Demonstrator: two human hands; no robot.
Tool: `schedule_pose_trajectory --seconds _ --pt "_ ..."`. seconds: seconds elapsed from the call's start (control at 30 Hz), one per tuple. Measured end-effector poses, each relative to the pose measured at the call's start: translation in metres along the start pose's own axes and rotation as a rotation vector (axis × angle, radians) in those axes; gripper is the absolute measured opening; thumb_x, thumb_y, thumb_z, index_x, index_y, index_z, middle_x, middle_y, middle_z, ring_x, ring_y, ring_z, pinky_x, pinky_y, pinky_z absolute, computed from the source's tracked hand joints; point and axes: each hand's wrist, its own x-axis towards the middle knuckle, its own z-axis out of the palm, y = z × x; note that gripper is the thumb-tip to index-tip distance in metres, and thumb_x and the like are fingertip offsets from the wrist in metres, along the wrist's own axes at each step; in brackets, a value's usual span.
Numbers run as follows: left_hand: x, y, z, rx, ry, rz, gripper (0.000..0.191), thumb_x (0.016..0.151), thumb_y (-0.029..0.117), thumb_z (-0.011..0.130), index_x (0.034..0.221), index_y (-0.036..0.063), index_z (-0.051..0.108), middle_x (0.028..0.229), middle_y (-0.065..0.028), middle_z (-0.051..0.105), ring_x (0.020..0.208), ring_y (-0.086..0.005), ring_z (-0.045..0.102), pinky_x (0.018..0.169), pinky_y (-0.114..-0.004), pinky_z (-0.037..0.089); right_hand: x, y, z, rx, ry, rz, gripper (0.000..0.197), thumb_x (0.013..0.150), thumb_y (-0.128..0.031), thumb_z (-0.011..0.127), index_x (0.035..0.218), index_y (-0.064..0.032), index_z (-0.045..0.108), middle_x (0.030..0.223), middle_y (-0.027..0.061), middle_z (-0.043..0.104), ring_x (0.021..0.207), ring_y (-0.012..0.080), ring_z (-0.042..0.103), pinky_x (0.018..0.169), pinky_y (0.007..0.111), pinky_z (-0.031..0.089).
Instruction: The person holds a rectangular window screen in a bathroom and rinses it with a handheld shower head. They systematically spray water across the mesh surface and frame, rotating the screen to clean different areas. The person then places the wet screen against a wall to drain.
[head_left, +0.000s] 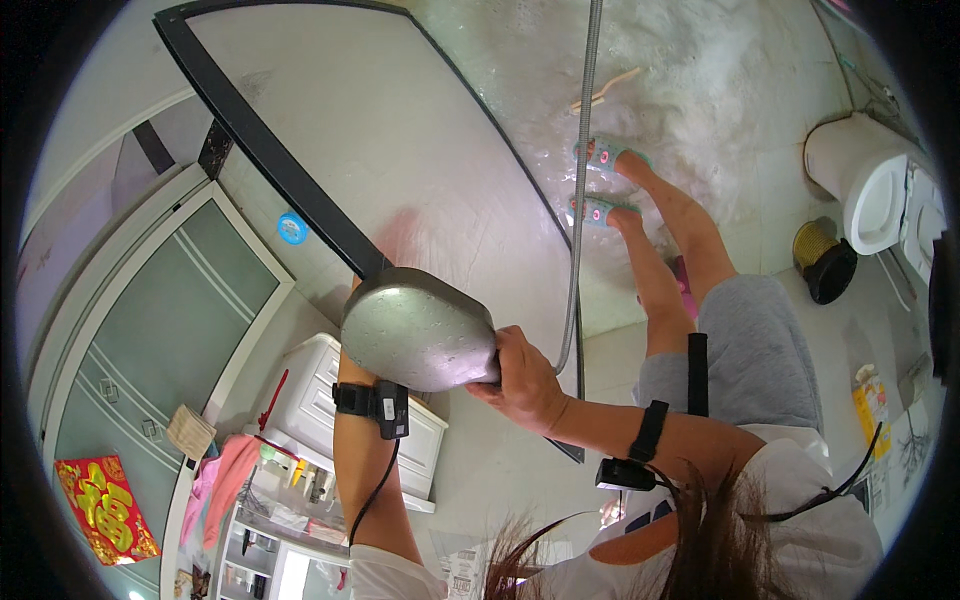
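Observation:
My right hand (525, 382) grips the handle of a silver-grey handheld shower head (420, 330), which has water drops on its surface. A ribbed metal hose (583, 195) runs up from that hand. Behind the shower head stands a framed glass panel (465, 165), wet and hazy, with a black frame (277, 157). My left forearm (367, 465) reaches up behind the shower head, so the left hand is mostly hidden. A blurred pink patch (401, 232) shows in the glass near it; whether this is the hand or its reflection is unclear.
Foamy water covers the tiled floor (697, 90) around my slippers (600, 210). A light-brown stick-like object (607, 90) lies there. To the right are a toilet (874, 202) and a waste bin (825, 270). White cabinets (300, 397) and a sliding glass door (150, 337) stand left.

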Motion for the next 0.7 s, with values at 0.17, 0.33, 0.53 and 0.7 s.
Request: schedule_pose_trajectory --seconds 0.17,0.33,0.53,0.7 --pt "0.002 -0.005 -0.007 0.129 0.022 -0.021 0.048 0.088 0.038 0.049 0.121 0.0032 0.048 0.119 -0.0136 0.05 0.109 -0.0287 0.047 0.095 -0.042 0.039 0.001 -0.002 -0.004 -0.012 -0.006 0.008 0.051 0.068 -0.014 0.076 0.106 0.0027 0.046 0.091 0.017 0.051 0.073 0.0334 0.055 0.062 0.038 0.048" --pt "0.048 -0.005 -0.017 0.643 -0.02 0.115 0.039 0.088 0.031 0.052 0.115 0.0029 0.054 0.112 -0.013 0.055 0.103 -0.0283 0.052 0.091 -0.04 0.042 -0.002 0.0 -0.006 0.015 -0.031 0.041 0.056 0.065 -0.011 0.079 0.107 0.0031 0.044 0.093 0.0191 0.05 0.076 0.0367 0.057 0.062 0.041 0.048" --pt "0.109 -0.005 -0.026 1.33 -0.159 0.451 0.028 0.089 0.022 0.056 0.108 0.0026 0.061 0.104 -0.0124 0.062 0.095 -0.0279 0.058 0.086 -0.039 0.046 -0.001 -0.004 -0.012 0.061 -0.079 0.091 0.053 0.069 -0.012 0.077 0.108 0.001 0.044 0.093 0.0187 0.051 0.076 0.0367 0.057 0.063 0.042 0.048" --pt "0.122 -0.001 -0.009 1.519 -0.182 0.448 0.017 0.087 0.014 0.06 0.097 0.0016 0.065 0.095 -0.0119 0.065 0.09 -0.0284 0.061 0.081 -0.039 0.048 -0.001 -0.005 -0.019 0.09 -0.097 0.199 0.052 0.07 -0.014 0.077 0.107 0.0 0.043 0.09 0.0199 0.052 0.075 0.0389 0.057 0.063 0.045 0.048"
